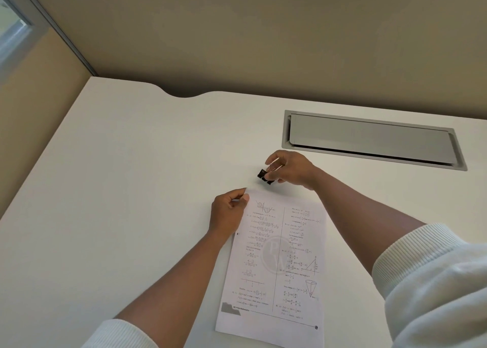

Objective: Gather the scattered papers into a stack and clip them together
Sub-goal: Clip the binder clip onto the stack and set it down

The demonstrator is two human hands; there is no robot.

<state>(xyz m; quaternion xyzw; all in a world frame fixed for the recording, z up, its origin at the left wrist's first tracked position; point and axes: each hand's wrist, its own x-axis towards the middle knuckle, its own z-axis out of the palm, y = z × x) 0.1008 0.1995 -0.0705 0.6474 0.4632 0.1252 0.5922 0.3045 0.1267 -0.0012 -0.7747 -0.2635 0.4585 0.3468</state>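
Two bare hands work over a white desk point(118, 189): the left hand point(228, 213) pinches the top left corner of the paper stack point(274, 268), thumb on the printed top sheet, and the stack lies flat between the forearms. The right hand point(288, 169) hovers just beyond that corner, its fingers squeezing the wire handles of a black binder clip point(264, 176), which is near the paper's top edge without touching it. A grey cable hatch point(369, 136) sits behind.
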